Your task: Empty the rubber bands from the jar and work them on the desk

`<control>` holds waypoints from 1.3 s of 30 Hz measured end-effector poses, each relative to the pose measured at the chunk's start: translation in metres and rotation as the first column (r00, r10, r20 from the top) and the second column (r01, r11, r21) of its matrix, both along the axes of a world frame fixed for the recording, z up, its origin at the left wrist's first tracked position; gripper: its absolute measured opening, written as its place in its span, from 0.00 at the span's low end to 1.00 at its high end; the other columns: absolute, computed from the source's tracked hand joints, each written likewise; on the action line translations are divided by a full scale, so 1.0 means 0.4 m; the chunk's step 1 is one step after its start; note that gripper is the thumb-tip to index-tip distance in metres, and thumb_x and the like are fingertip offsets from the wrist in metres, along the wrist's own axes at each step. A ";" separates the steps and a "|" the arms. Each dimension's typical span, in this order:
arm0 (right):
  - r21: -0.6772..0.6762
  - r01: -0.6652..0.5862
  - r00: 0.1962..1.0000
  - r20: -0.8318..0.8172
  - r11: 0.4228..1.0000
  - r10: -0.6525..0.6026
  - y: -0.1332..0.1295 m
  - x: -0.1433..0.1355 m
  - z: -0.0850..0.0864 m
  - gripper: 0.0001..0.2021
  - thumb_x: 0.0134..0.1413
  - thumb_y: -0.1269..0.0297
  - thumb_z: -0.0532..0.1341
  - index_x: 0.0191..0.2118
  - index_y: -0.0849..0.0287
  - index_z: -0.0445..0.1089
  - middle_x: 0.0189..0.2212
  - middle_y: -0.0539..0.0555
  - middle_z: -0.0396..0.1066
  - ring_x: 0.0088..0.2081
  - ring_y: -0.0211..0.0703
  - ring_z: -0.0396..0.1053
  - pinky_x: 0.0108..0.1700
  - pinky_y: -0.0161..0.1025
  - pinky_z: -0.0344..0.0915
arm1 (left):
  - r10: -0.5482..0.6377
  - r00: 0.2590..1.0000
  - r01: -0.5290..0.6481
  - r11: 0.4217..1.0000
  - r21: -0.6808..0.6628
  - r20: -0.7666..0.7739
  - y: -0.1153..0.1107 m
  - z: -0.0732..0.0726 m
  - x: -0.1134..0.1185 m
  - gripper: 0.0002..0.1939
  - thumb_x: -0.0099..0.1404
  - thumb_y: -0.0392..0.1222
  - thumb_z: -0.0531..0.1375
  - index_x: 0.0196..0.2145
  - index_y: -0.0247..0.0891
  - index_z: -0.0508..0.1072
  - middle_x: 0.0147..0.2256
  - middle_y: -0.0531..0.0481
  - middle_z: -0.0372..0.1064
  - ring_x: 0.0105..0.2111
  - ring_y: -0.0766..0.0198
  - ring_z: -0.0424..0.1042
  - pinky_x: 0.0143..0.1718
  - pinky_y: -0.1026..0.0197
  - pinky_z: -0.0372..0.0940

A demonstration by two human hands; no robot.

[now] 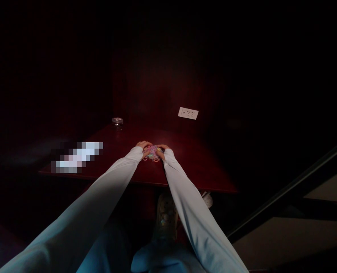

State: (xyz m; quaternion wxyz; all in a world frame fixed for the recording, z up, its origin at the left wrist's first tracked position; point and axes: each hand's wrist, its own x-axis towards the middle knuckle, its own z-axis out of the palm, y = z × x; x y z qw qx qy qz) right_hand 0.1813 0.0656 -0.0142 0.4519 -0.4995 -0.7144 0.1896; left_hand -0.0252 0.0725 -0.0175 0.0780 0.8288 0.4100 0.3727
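A small heap of colourful loops (151, 151), pink, purple and pale green, lies on the dark red table (185, 170). My left hand (144, 145) curves round the left side of the heap, and my right hand (164, 148) is at its right side. Both hands touch the heap, with fingers bent over its far edge. Small and dim in the view, the fingertips are partly lost among the loops, so whether either hand grips any of them is not clear. Light long sleeves cover both arms.
A clear round jar (117, 123) stands at the table's back left. Near the left edge lies a bright pixelated patch (80, 155). A white socket plate (188, 113) is on the panel behind. Below the front edge, a shoe (167, 216) shows.
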 end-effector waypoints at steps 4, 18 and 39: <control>-0.025 0.020 0.989 -0.143 0.999 -0.023 0.001 0.009 0.003 0.11 0.47 0.61 0.65 0.37 0.57 0.78 0.38 0.53 0.79 0.40 0.45 0.74 0.48 0.40 0.71 | 0.027 0.998 -0.027 1.000 -0.009 0.054 -0.013 0.012 0.004 0.17 0.59 0.42 0.59 0.47 0.41 0.75 0.42 0.47 0.72 0.45 0.53 0.70 0.51 0.53 0.66; -0.038 -0.038 0.932 -0.362 0.999 0.022 -0.003 -0.031 0.007 0.21 0.47 0.50 0.68 0.43 0.58 0.76 0.39 0.56 0.79 0.39 0.45 0.77 0.44 0.41 0.74 | -0.008 0.978 0.013 1.000 -0.021 0.208 -0.019 0.007 0.019 0.21 0.62 0.48 0.61 0.52 0.41 0.72 0.49 0.44 0.71 0.47 0.54 0.75 0.46 0.55 0.73; 0.044 0.039 0.986 -0.163 0.998 -0.032 -0.074 -0.016 0.055 0.19 0.62 0.57 0.53 0.32 0.54 0.81 0.36 0.53 0.78 0.50 0.47 0.69 0.57 0.40 0.63 | 0.142 0.990 -0.142 0.985 0.098 0.003 -0.096 0.067 0.019 0.19 0.60 0.31 0.53 0.45 0.45 0.76 0.50 0.49 0.76 0.52 0.50 0.67 0.57 0.46 0.64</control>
